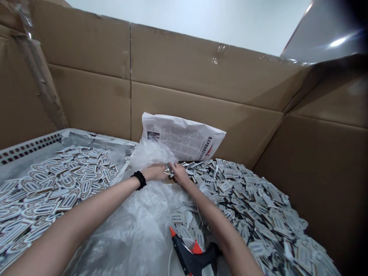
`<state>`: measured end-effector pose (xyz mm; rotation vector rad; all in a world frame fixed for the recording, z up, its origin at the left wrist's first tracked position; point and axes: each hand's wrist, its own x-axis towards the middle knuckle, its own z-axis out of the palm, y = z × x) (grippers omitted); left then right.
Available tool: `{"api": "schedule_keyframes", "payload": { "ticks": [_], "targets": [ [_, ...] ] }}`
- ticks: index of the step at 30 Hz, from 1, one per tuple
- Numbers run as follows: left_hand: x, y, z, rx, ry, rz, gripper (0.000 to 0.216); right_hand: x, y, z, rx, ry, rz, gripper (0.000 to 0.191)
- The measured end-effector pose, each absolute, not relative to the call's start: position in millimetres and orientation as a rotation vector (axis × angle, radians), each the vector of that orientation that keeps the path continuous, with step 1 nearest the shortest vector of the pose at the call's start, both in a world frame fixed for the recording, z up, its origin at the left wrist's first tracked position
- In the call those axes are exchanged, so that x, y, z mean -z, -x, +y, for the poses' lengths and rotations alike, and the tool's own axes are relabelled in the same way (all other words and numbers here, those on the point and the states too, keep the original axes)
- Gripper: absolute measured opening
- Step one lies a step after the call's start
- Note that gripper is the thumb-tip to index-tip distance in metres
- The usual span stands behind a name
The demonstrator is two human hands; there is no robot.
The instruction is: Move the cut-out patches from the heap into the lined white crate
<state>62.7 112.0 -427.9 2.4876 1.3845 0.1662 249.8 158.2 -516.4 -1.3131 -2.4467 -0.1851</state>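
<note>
My left hand (155,172), with a black band at the wrist, reaches to the middle between two heaps. My right hand (178,173) is close beside it, its fingers bent inward. Between the fingertips are small shiny pieces (169,171), too small to make out. Both hands are above the crumpled clear plastic sheet (146,214). Small flat grey-white striped pieces (230,184) are heaped to the right of my right hand. A similar heap of white pieces (66,184) with brownish edges spreads on the left.
A black glue gun (188,255) with an orange tip lies below my right forearm. A printed newspaper sheet (178,136) leans against the tall cardboard wall (201,69) behind the hands. A white perforated tray edge (31,145) runs along the left. A black cable (243,215) crosses the right heap.
</note>
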Motion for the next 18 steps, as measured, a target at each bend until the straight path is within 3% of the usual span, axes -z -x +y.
{"api": "schedule_keyframes", "payload": {
  "ticks": [4, 8, 15, 18],
  "targets": [
    [425, -62, 120, -0.296, -2.295, 1.359, 0.042, 511, -276, 150, -0.333, 1.071, -1.995, 0.064],
    [419, -70, 124, -0.540, -2.201, 1.329, 0.042, 507, -292, 129, -0.736, 1.108, -1.566, 0.054],
    [438, -84, 116, -0.439, -2.285, 1.159, 0.035, 505, -294, 92, -1.149, 1.276, -1.102, 0.053],
    [450, -93, 103, -0.326, -2.517, 1.082, 0.029, 503, -292, 85, -1.145, 1.289, -0.967, 0.053]
  ]
}}
